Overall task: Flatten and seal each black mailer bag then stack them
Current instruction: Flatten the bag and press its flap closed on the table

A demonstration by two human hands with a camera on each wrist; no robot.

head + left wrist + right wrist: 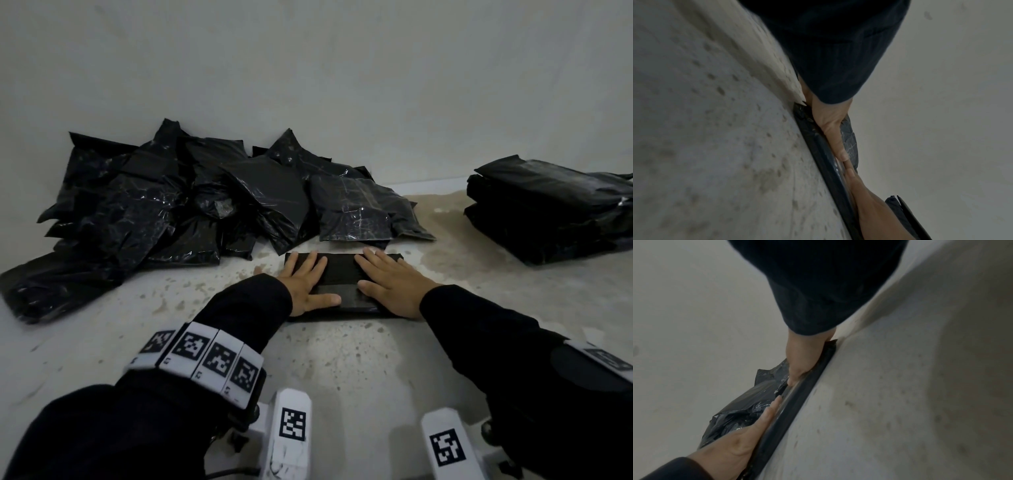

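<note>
A black mailer bag was seen lying flat on a speckled grey floor, directly in front of the person and just short of a loose heap of unsorted black mailers. The left hand was laid palm down on the bag's left half and the right hand on its right half. The fingers of both were held straight and spread, pointed away from the body, and nothing was gripped or pinched. In both wrist views the palms were shown lying flush on the plastic, with the two hands almost met near the bag's middle.

The bag's long axis was judged to run left to right across the view, parallel to the wall behind. A fold line appeared to cross it lengthwise, though the flap edge could not be made out with certainty.

The step in hand was judged to be flattening, or pressing the flap shut. It would probably be done best if the palms were kept flat and swept outward from the middle toward both short ends, so that trapped air was driven out and the seal was pressed evenly.

A neat stack of finished mailers was seen well apart, at the far right.
</note>
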